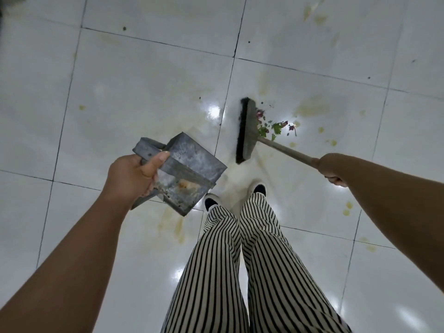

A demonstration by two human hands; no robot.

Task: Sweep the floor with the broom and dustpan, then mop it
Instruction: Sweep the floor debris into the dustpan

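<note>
My left hand (133,175) grips the handle of a grey metal dustpan (189,169), held above the floor and tilted, with a small orange scrap inside. My right hand (330,170) is closed around the wooden handle of a broom (246,131). The broom's black-bristled head rests on the white tiled floor (144,92) ahead of my feet. A small heap of green and purple scraps (274,127) lies right beside the broom head, on its right side.
Yellowish stains (176,228) mark the tiles near my feet, with more on the right and at the top. Small dark specks (124,28) dot the far tiles. My striped trouser legs and dark shoes (258,189) stand just behind the broom head.
</note>
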